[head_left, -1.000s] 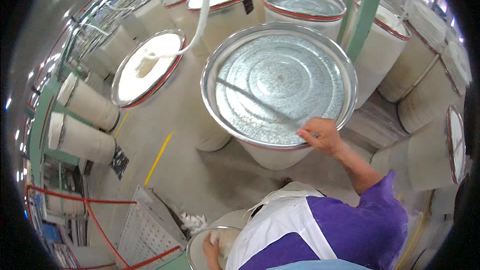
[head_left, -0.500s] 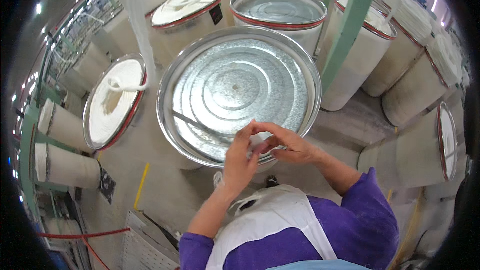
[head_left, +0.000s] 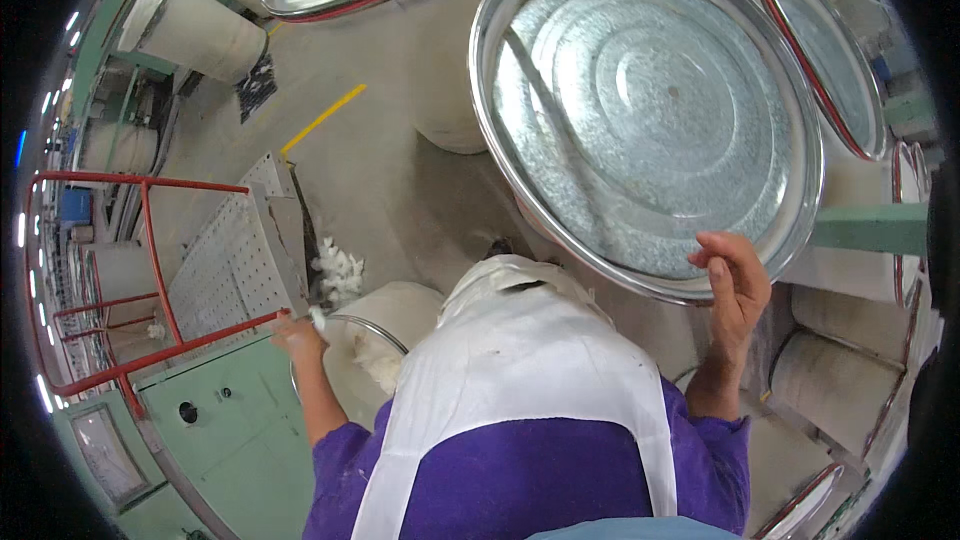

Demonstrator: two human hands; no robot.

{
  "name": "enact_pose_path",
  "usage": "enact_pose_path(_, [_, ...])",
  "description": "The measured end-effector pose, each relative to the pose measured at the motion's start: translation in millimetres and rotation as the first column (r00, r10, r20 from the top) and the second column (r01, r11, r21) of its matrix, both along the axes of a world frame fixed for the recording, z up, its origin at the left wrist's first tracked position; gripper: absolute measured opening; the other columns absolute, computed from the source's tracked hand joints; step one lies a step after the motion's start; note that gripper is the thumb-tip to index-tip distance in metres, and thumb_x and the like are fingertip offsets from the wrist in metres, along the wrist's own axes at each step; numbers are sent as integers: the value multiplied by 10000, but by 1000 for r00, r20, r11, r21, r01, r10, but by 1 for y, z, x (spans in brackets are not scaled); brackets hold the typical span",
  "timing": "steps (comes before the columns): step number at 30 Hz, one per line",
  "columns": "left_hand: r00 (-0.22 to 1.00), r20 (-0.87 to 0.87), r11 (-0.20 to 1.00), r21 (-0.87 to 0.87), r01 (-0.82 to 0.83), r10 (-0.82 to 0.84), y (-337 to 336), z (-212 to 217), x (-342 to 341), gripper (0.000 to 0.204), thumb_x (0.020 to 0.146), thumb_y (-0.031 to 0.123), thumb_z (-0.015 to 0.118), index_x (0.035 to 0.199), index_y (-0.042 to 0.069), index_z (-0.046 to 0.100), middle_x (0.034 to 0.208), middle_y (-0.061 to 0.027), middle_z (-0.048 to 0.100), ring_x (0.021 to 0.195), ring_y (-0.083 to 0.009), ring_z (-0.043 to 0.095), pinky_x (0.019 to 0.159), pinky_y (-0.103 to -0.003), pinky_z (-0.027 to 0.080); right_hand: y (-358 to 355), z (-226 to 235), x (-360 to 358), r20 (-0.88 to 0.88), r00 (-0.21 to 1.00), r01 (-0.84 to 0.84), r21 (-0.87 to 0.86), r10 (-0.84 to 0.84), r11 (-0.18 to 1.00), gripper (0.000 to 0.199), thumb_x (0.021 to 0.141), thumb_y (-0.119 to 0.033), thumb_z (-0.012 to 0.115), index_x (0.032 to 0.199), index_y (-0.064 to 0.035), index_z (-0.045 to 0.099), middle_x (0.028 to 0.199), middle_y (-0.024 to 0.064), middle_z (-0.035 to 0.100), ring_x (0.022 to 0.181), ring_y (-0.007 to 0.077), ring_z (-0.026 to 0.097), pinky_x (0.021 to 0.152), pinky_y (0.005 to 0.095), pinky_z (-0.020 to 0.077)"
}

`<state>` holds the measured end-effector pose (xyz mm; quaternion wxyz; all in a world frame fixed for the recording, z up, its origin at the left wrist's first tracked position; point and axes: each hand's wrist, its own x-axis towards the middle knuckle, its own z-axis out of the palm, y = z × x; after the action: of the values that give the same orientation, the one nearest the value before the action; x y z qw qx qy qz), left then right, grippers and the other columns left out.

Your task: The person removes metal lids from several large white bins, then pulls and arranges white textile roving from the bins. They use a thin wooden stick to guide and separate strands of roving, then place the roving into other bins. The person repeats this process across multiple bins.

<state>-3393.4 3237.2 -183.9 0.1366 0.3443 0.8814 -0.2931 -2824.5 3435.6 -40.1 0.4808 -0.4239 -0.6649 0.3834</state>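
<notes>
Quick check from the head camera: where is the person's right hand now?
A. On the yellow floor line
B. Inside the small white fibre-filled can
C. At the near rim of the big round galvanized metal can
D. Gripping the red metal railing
C: the right hand sits curled at the near rim of the big round galvanized metal can, far from the railing and the floor line.

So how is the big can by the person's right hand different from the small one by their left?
The big metal can is wide, and its shiny ribbed bottom shows bare; the small can is far narrower and holds white fluff. The right hand rests at the big can's rim, and the left hand at the small can's. Both are round with metal rims.
</notes>
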Motion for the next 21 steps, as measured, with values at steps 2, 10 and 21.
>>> enact_pose_path(2, [998, 60, 994, 106, -22, 16, -14, 16, 1, 614, 792, 249, 753, 1320, 45, 515, 1368, -215, 485, 1255, -353, 474, 1009, -415, 410, 6, 3, 4, 76, 997, 8, 20, -9, 1000, 194, 916, -29, 547, 1074, 22, 647, 1014, 140, 651, 809, 178, 639, 748, 295, 508])
enact_pose_path(10, [259, -97, -8, 945, 326, -961, 173, 140, 215, 521, 807, 201, 715, 1273, 50, 537, 1325, -161, 531, 1202, -330, 529, 1017, -422, 407, 22, 5, 34, 383, 879, 157, 333, -285, 930, 176, 816, -11, 660, 990, -20, 687, 885, 121, 701, 755, 242, 679, 666, 311, 521])
enact_pose_path(21, [-411, 399, -38, 678, 734, -820, 251, 111, 426, 550, 816, 97, 594, 1309, -73, 419, 1216, -243, 559, 1043, -354, 606, 794, -408, 531, 57, -15, 90, 455, 879, 10, 282, -143, 959, 209, 857, -237, 657, 1016, -108, 698, 882, 97, 689, 772, 276, 665, 684, 369, 528])
